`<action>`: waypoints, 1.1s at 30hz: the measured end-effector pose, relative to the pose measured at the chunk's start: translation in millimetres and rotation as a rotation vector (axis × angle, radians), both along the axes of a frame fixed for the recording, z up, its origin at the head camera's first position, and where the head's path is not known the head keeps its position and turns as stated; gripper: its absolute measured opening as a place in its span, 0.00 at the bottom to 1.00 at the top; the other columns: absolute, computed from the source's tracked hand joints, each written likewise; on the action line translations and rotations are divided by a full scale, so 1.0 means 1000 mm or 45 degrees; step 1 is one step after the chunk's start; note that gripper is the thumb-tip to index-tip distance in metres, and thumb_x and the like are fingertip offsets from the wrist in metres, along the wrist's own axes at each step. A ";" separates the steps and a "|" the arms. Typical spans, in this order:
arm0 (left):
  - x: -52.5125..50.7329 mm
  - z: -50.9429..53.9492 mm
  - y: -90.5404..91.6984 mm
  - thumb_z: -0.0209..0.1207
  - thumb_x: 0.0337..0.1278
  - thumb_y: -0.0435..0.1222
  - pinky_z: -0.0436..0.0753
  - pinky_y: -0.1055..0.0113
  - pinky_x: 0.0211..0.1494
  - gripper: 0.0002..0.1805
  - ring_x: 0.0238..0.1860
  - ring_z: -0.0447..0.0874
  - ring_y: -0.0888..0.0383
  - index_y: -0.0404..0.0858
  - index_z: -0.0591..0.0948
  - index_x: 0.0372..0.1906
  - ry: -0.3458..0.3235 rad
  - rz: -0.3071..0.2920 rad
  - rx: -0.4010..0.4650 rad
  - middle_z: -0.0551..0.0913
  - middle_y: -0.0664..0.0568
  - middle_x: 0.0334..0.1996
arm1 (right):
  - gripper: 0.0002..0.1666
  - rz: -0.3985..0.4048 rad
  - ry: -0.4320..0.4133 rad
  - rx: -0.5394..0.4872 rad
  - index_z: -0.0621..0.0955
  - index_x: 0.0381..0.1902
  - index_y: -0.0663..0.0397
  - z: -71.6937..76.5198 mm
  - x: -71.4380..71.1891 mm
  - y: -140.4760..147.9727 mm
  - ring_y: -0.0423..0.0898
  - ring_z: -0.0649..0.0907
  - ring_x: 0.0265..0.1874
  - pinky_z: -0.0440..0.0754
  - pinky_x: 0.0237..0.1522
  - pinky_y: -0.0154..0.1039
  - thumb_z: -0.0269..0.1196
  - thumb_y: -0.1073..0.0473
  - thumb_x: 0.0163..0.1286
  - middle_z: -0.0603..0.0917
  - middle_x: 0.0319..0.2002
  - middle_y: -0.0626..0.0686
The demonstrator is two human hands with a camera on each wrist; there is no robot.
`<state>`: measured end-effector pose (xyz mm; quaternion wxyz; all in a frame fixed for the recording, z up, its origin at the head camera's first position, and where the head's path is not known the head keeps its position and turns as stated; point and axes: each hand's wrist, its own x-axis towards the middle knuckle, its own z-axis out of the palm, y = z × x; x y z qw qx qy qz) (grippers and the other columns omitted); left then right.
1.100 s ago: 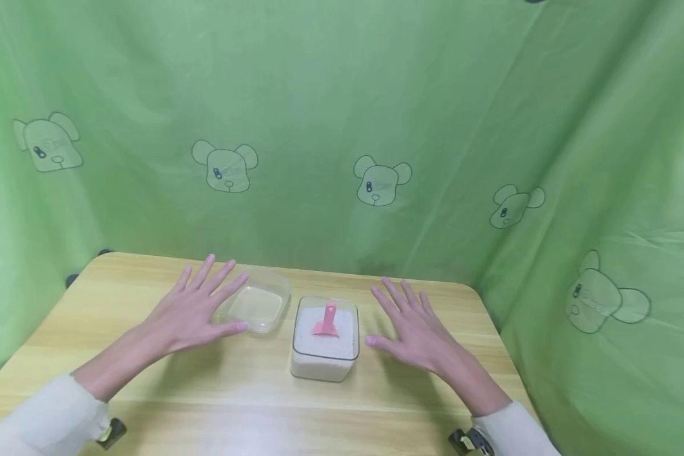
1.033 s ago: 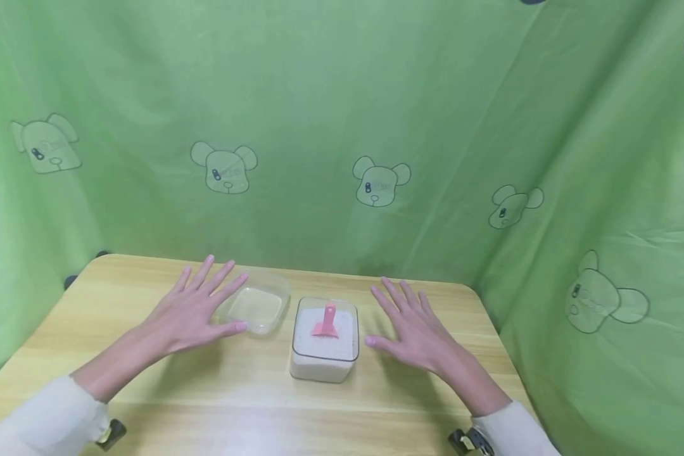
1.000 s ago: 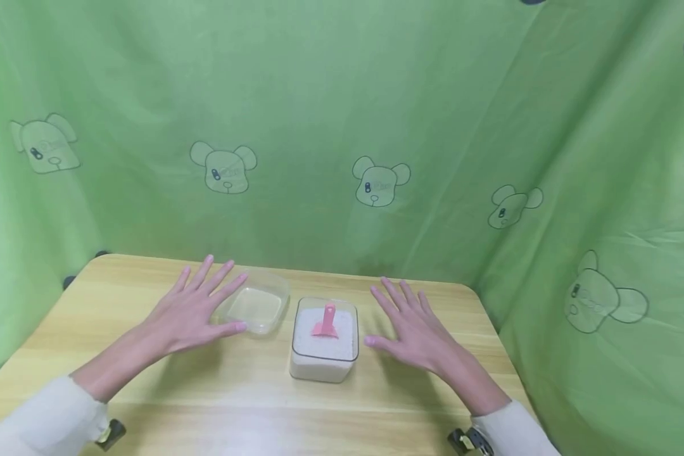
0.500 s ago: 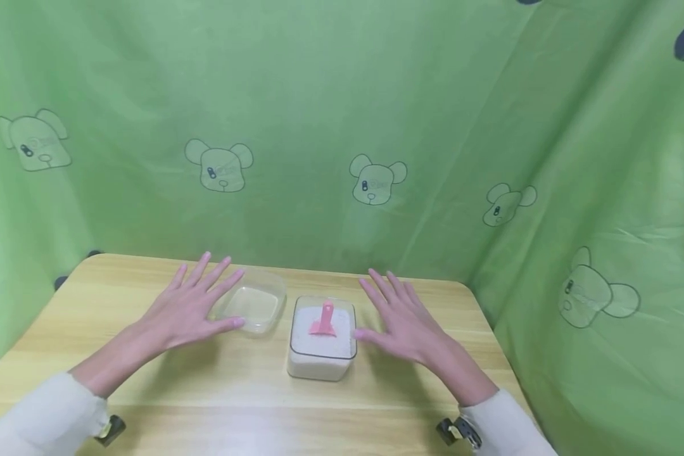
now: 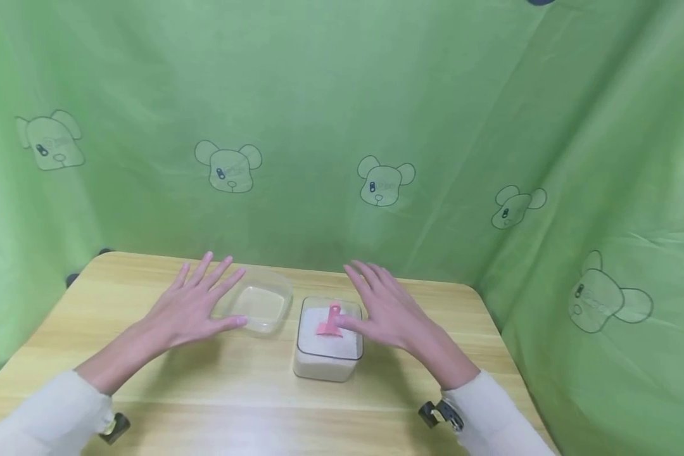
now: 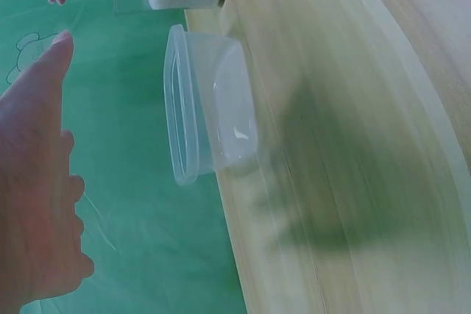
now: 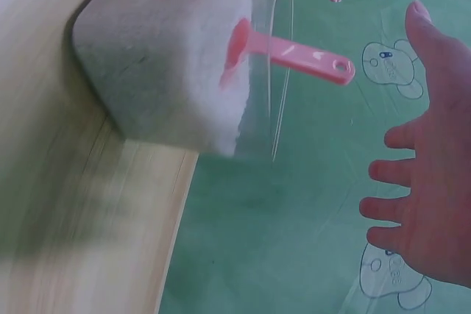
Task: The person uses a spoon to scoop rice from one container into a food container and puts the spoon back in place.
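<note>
Since the earlier frames, the right hand (image 5: 396, 316) has shifted left and its fingers have drawn closer together, so that its thumb now overlaps the scoop's handle in the head view. The left hand (image 5: 185, 316) has stayed almost where it was, and both containers keep their places on the tabletop (image 5: 234, 392).

The right hand is released and grasps nothing. It hovers above the right side of a clear square container (image 5: 323, 371), and the right wrist view shows its thumb and fingers apart from the scoop. This container stands upright near the middle of the tabletop, filled for much of its height with white granules (image 5: 312, 326). A pink scoop (image 5: 329, 328) stands in them with its blade partly sunk and its handle rising above the rim.

The left hand is also released, its fingers spread and thumb reaching right. It hovers beside a translucent plastic tub (image 6: 224, 101), which stands upright to the left of the filled container and a little farther back. In the left wrist view the hand is apart from the tub, and a dark shadow falls on the wood.

Pale sleeves (image 5: 48, 411) cover both forearms. Beyond the tabletop's far edge hangs a green curtain (image 5: 302, 126) printed with round-eared animal faces.
</note>
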<state>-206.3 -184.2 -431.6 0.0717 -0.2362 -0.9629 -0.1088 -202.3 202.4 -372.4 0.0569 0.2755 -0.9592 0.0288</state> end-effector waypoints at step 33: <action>-0.016 -0.013 -0.008 0.48 0.65 0.72 0.43 0.30 0.81 0.52 0.84 0.44 0.33 0.45 0.54 0.84 -0.080 0.060 0.053 0.50 0.43 0.84 | 0.55 -0.035 -0.300 0.158 0.74 0.69 0.65 0.012 -0.030 -0.117 0.58 0.78 0.67 0.73 0.73 0.51 0.42 0.20 0.73 0.79 0.66 0.63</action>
